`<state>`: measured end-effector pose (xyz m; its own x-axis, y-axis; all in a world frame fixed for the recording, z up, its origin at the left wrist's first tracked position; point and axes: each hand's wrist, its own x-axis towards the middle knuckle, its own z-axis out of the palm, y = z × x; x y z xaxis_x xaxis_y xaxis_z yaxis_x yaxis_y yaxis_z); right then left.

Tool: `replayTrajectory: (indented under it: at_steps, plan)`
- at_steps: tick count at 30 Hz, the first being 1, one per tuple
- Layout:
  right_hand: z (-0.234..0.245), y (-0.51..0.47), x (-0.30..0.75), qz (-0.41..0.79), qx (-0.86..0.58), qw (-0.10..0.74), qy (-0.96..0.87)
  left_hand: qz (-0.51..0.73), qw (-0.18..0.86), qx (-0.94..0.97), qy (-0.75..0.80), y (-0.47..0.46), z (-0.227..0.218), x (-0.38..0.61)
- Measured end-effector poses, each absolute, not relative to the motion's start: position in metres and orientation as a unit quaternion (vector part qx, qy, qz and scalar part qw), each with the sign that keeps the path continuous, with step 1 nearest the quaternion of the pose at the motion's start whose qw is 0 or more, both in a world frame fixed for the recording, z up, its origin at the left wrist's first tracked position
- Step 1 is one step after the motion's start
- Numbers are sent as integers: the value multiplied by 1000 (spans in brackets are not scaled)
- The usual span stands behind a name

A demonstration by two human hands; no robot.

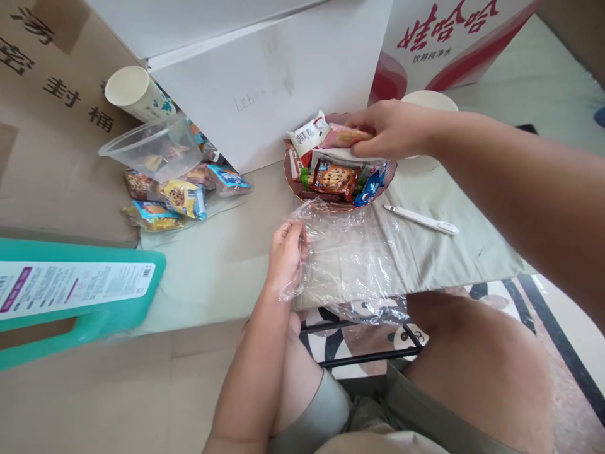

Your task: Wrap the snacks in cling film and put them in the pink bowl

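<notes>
My left hand (287, 252) pinches the left edge of a clear plastic bag (352, 265) that lies flat on the pale green cloth and hangs over its front edge. My right hand (385, 129) reaches over a shallow brown bowl (331, 203) heaped with wrapped snacks and closes on a pink snack packet (343, 134) at the top of the heap. A chocolate-chip cookie packet (335, 178) and a blue wrapper (373, 186) lie in the bowl below that hand.
A white pen-like stick (420, 219) lies right of the bowl. To the left are loose snack packets (182, 197), a tilted clear plastic tub (154, 148) and a paper cup (137, 93). A white box (265, 82) stands behind; a teal container (75, 293) sits at near left.
</notes>
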<state>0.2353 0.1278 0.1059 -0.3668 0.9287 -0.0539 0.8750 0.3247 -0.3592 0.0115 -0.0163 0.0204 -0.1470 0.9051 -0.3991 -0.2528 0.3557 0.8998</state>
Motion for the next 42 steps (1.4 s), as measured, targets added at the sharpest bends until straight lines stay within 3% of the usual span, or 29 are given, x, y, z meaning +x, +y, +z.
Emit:
replayTrajectory:
  at_steps: [4,10,18,21,23,25,28,31,37,42]
  plan:
    - [110,134,239,206,-595,45,-776,488,588,280,581,-17,22,12]
    - [118,146,219,154,-600,-26,-784,479,595,284,579,-16,23,14]
    - [125,140,210,87,-631,7,-771,476,592,298,578,-16,22,9]
    - [123,102,212,54,-629,101,-769,447,579,357,581,-17,18,-5]
    - [109,56,218,44,-601,303,-738,435,559,391,588,-19,15,-16]
    - [81,7,229,86,-605,404,-680,451,542,400,585,-22,14,-27]
    - [26,-46,247,188,-663,415,-594,496,529,400,559,-28,13,-39]
    - [-14,-62,255,281,-644,364,-611,526,523,411,530,-33,15,-44]
    - [-20,-50,240,331,-650,309,-611,545,563,395,480,-43,24,-39]
    - [-25,-48,234,404,-611,360,-579,561,609,291,479,-46,29,-36]
